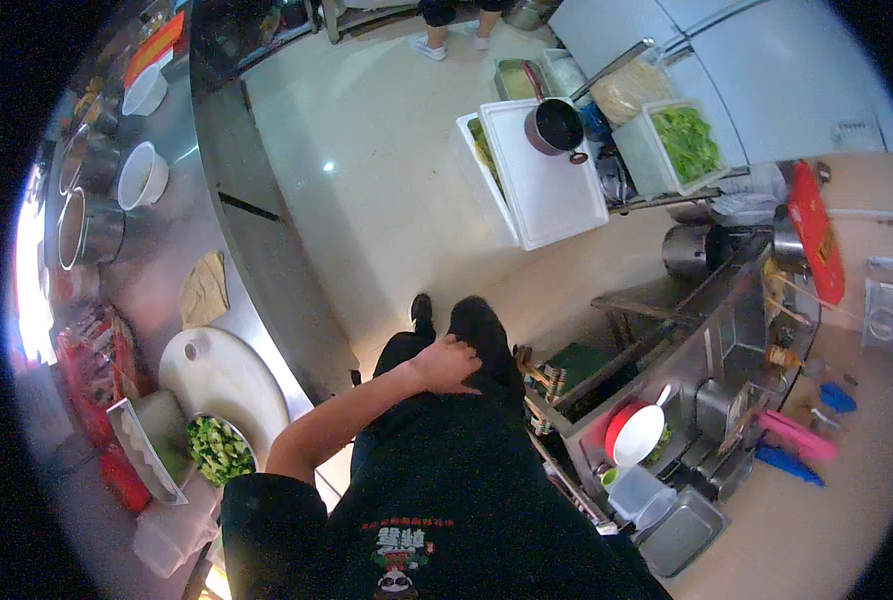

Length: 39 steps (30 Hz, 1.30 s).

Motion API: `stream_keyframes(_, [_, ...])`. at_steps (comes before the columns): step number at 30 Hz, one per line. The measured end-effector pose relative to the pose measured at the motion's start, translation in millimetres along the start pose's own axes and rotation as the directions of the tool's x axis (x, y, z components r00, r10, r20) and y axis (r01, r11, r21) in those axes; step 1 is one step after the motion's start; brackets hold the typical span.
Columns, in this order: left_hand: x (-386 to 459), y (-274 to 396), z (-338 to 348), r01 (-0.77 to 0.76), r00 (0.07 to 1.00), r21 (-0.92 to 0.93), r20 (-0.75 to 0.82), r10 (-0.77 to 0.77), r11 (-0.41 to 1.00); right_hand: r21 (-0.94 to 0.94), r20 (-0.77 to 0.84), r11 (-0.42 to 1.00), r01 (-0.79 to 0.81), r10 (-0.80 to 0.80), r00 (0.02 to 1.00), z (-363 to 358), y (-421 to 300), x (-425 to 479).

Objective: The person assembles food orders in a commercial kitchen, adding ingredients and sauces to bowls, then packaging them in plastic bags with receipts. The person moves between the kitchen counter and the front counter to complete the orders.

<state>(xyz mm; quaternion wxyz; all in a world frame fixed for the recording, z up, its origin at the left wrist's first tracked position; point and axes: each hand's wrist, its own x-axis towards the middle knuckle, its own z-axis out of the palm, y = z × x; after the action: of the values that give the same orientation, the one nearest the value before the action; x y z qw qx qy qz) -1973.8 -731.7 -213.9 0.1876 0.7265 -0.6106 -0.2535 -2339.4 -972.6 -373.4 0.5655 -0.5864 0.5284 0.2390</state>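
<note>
My left hand (pixel 448 365) lies across my front at the top of my dark trousers (pixel 480 326), with nothing visible in it and the thumb held apart from the fingers. My right hand is out of view. To the left, a round white cutting board (pixel 221 367) rests on a stainless steel counter (pixel 180 184). A bowl of chopped green vegetables (pixel 219 450) sits by the board's near edge, beside a tilted rectangular container (pixel 146 450). A folded tan cloth (pixel 204 291) lies just beyond the board.
White foam boxes (pixel 547 210) carry a dark saucepan (pixel 556 127) on their lid. Nearby stands a tub of leafy greens (pixel 685 142). A sink counter (pixel 743 337) at right holds a red and white pan (pixel 636 433) and plastic containers (pixel 641 495). Another person's feet (pixel 430 49) show ahead.
</note>
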Motion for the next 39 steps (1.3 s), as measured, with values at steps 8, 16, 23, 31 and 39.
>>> stream_keyframes(8, [53.6, -152.6, -82.1, 0.359, 0.906, -0.313, -0.109, -0.409, 0.879, -0.05, 0.066, 0.993, -0.105, 0.108, 0.992, -13.4, -197.8, 131.8])
stream_keyframes(16, [117.4, -298.2, -232.8, 0.459, 0.88, -0.108, -0.081, -0.468, 0.882, -0.106, 0.084, 0.874, 0.475, -0.468, 0.88, -10.7, -641.4, 401.1])
stream_keyframes(23, [117.8, -405.5, -318.2, 0.57, 0.776, -0.142, -0.233, -0.587, 0.81, -0.53, 0.225, 0.579, 0.62, -0.609, 0.761, 108.3, -1010.4, 450.7])
stream_keyframes(31, [20.2, -586.0, -427.4, 0.583, 0.576, -0.389, -0.422, -0.7, 0.713, -0.403, 0.379, 0.75, 0.525, -0.385, 0.841, 359.3, -1091.7, 443.5])
stream_keyframes(39, [-105.3, -720.9, -563.2, 0.546, 0.693, -0.501, -0.179, -0.698, 0.671, -0.391, 0.501, 0.745, 0.541, -0.321, 0.804, 555.8, -1189.9, 359.4])
